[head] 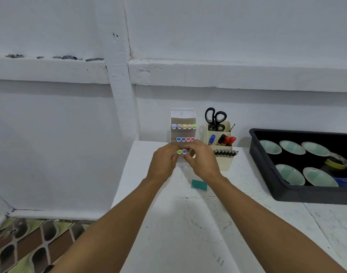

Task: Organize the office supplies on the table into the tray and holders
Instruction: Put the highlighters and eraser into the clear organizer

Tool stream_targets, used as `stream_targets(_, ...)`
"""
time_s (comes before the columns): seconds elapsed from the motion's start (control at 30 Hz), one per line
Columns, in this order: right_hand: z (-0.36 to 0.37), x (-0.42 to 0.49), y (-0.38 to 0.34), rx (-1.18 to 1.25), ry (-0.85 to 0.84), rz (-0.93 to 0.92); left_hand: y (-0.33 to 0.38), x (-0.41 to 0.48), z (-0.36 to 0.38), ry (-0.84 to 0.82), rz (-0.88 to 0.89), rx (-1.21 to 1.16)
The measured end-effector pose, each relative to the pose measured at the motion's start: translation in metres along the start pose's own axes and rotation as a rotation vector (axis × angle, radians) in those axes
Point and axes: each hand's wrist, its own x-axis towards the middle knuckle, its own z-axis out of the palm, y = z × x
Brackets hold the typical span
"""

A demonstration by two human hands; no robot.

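A clear tiered marker holder (183, 123) stands at the table's back edge, with rows of pastel-capped markers in it. Green (179, 152) and purple (184, 151) caps show in its bottom row. My left hand (163, 161) curls against the holder's lower left side. My right hand (203, 159) pinches a marker at the right end of that bottom row, and its fingers hide most of that marker. A small teal box (199, 185) lies on the white table (188, 223) just below my right wrist.
A beige pen holder (224, 164) to the right holds black scissors (215, 117), blue, black and red markers, and a front row of dark pens. A black tray (267, 174) at the far right holds several tape rolls. The table's left edge drops to patterned floor.
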Motion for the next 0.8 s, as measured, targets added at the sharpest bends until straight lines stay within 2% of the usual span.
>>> stream_targets(0.2,0.015,0.008,0.008,-0.236,-0.019,0.044,-0.009,0.008,0.009,-0.073,-0.064,0.161)
stream_targets(0.33,0.024,0.013,0.013,-0.310,-0.057,0.087,-0.009,0.009,0.012,-0.142,-0.057,0.307)
stream_targets(0.57,0.025,0.016,0.010,-0.433,-0.111,0.081,-0.013,0.004,0.015,-0.221,-0.060,0.428)
stream_targets(0.8,0.009,-0.003,0.015,-0.268,-0.047,0.024,-0.021,-0.008,0.019,-0.181,-0.062,0.327)
